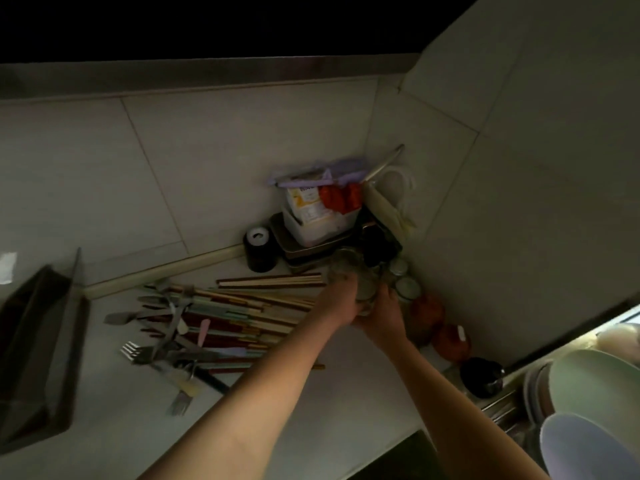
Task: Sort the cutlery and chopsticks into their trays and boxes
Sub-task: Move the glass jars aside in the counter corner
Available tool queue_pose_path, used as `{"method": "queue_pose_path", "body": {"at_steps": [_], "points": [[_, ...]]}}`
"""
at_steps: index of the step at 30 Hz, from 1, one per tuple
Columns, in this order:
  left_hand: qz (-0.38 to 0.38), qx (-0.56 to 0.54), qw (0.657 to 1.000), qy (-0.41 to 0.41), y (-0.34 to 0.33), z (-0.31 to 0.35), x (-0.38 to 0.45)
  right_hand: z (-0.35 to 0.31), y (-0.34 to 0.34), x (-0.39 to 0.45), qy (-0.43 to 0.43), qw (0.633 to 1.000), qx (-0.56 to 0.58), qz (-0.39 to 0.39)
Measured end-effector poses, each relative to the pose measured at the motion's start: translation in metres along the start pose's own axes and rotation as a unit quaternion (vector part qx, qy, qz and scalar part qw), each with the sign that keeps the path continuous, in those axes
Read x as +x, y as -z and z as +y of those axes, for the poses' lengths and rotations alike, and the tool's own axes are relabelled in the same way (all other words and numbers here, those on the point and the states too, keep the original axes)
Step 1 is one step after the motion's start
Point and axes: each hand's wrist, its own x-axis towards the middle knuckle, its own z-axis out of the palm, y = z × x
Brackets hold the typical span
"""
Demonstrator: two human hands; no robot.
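Note:
A heap of chopsticks (249, 306) and cutlery lies on the pale counter, with forks (133, 353) and spoons (119, 318) at its left end. Both arms reach over the heap toward the back right corner. My left hand (341, 299) and my right hand (382, 315) grip clear glass jars (363, 289) between them, just right of the chopstick ends. A dark rectangular tray (38, 358) sits at the far left of the counter.
In the corner stand a black round container (259, 249), a stacked dark tin with a white box (313, 225) of packets, small glass jars (407, 287), and reddish fruit (450, 341). A dish rack with plates (595, 386) is at the right. Tiled walls close the corner.

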Motion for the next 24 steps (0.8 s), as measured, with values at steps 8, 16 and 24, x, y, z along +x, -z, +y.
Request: {"method": "queue_pose_path", "body": {"at_steps": [8, 16, 24], "points": [[-0.007, 0.022, 0.999, 0.031, -0.017, 0.007, 0.035, 0.015, -0.002, 0.028, -0.02, 0.999, 0.005, -0.037], [-0.003, 0.056, 0.998, 0.028, -0.027, 0.013, 0.053, 0.025, -0.003, 0.039, -0.051, 0.99, -0.106, -0.075], [-0.008, 0.092, 0.996, 0.004, -0.021, 0.014, 0.058, 0.019, -0.005, 0.04, 0.023, 0.973, -0.211, -0.091]]}}
